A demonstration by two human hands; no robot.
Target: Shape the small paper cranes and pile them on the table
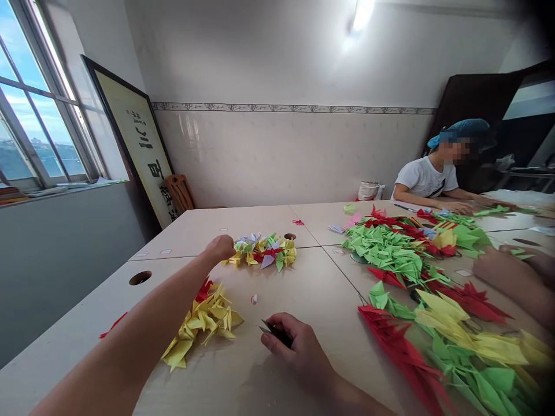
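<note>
My left hand [219, 248] reaches across the table and stops at the left edge of a mixed pile of folded paper cranes [262, 253] in yellow, green, red and lilac. Its fingers point away from me, and I cannot tell whether it holds anything. My right hand [299, 346] is closed on a small black-handled pair of scissors [277, 334], with the pointed metal tip showing to the left. Between my hands and nearer me lies a heap of yellow paper cranes [203, 323], with some red paper at its far end.
Long strings of red, green and yellow paper cranes [446, 329] cover the right of the pale wooden table [277, 277]. A co-worker's hands [507, 271] are at the right edge. A person in a white T-shirt [427, 179] sits at the far end, below a framed calligraphy panel [143, 144] and beside a window [43, 98].
</note>
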